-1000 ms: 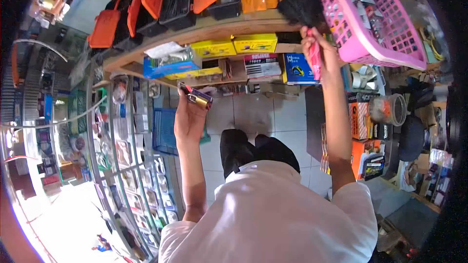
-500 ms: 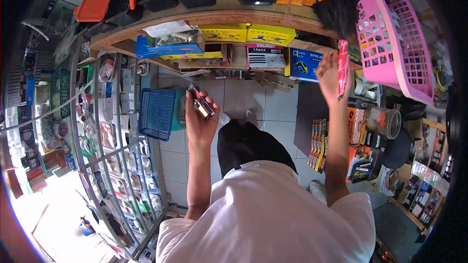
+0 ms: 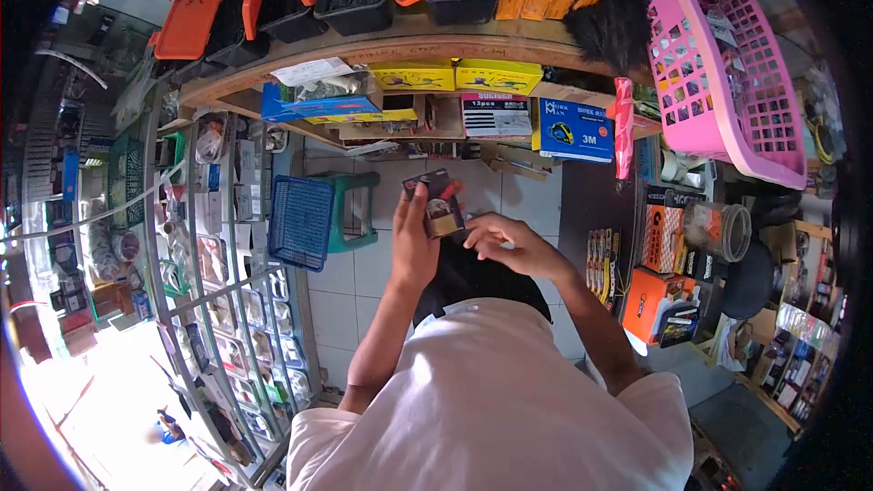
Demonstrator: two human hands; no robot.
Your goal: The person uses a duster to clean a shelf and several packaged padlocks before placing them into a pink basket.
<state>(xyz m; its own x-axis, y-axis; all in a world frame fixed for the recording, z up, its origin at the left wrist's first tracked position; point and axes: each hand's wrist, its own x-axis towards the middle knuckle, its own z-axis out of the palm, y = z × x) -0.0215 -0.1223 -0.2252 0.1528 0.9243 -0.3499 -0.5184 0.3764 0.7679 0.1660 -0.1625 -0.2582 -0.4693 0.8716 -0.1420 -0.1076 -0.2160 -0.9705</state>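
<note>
My left hand (image 3: 415,245) is closed around a small dark box (image 3: 444,211), held upright over the floor in front of my body. A gold and grey padlock shape shows on its face, and something orange-red shows at its upper right edge. My right hand (image 3: 516,250) is at the box's lower right corner, fingers loosely bent and apart, with nothing visible in them. My thumb and index fingertips come right up to the corner. Beyond my hands a blue basket (image 3: 300,221) sits beside a green stool (image 3: 356,209).
A wooden shelf (image 3: 409,50) crosses ahead, carrying black bins with orange lids (image 3: 189,18) and a pink basket (image 3: 696,64). Below are yellow boxes (image 3: 498,76) and a blue box (image 3: 575,130). A red-pink wrapped stick (image 3: 624,127) hangs at right. A glass case (image 3: 232,300) stands left.
My right hand has come from beside the blue box and wrapped stick to the small box. My left hand has moved right and turned the box so its printed face shows.
</note>
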